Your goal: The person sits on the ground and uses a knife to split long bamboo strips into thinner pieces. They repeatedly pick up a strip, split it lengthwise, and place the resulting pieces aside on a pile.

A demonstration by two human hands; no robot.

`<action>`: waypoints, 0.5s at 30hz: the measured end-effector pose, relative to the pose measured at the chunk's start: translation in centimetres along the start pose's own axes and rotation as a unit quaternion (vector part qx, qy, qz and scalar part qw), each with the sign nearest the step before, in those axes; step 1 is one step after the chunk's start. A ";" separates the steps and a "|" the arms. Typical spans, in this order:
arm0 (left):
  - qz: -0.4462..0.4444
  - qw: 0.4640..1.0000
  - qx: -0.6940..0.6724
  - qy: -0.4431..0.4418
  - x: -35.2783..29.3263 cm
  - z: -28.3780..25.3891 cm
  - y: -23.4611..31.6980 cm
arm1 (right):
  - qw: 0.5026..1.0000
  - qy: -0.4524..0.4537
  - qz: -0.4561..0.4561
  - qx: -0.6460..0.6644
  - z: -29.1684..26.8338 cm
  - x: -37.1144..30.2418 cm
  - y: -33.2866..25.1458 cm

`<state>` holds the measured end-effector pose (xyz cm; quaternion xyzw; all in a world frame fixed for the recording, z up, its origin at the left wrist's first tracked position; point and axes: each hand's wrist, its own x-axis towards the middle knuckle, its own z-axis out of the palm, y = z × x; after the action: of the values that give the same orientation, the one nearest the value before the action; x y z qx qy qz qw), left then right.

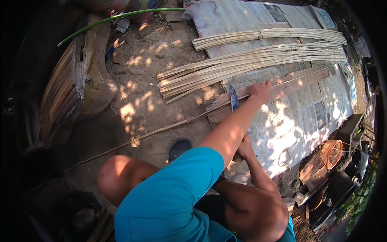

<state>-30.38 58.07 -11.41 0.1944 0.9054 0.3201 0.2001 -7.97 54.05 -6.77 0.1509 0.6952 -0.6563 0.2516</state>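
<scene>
My left arm reaches across to the far right, with my left hand (261, 92) closed over a thin bamboo strip (177, 123) on a wooden plank (296, 82). The long strip trails off the plank toward the lower left. Beneath my left forearm, my right hand (244, 147) is wrapped round a knife's handle (237, 157). The knife blade (234, 99) stands across the strip at the plank's near end, to the left of my left hand. My left forearm hides the middle of the knife.
Beyond the plank lie a loose bundle of split bamboo strips (250, 60) and a tied bundle (266, 35), on a flat printed sheet (278, 137). An orange basket (331, 154) stands at right. A green pole (117, 17) crosses the far left; large sack (96, 76) below it.
</scene>
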 end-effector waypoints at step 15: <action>0.033 0.999 -0.037 0.020 -1.3 -0.8 0.0 | 0.950 -0.002 -0.153 -0.273 2.3 0.8 3.4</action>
<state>-29.70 57.02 -10.51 0.2099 0.8900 0.3635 0.1783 -6.42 51.99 -10.05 -0.0333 0.8617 -0.4728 0.1809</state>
